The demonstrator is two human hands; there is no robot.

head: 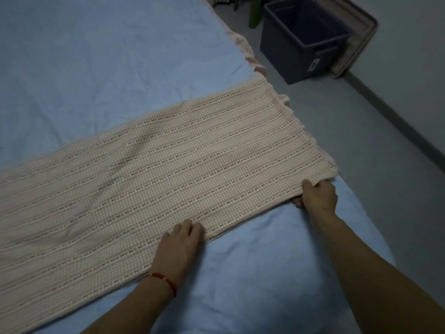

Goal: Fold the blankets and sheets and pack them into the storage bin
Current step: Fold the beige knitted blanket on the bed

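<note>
A pink checked blanket [168, 169] lies folded into a long strip across the blue sheet [96, 56] on the bed. My right hand [317, 194] is closed on the blanket's near right corner, fingers tucked under the edge. Further left along the same near edge, my left hand [179, 247] grips the blanket with its fingers curled under the fabric; a red string bracelet circles that wrist. The dark blue storage bin [272, 44] stands open on the floor beyond the bed's right side, nothing showing inside it.
A lid or tray [356, 44] leans against the wall behind the bin. A green object [255, 10] stands left of the bin. Grey floor [361, 141] runs between bed and wall. A pink layer [252, 59] peeks out at the bed's right edge.
</note>
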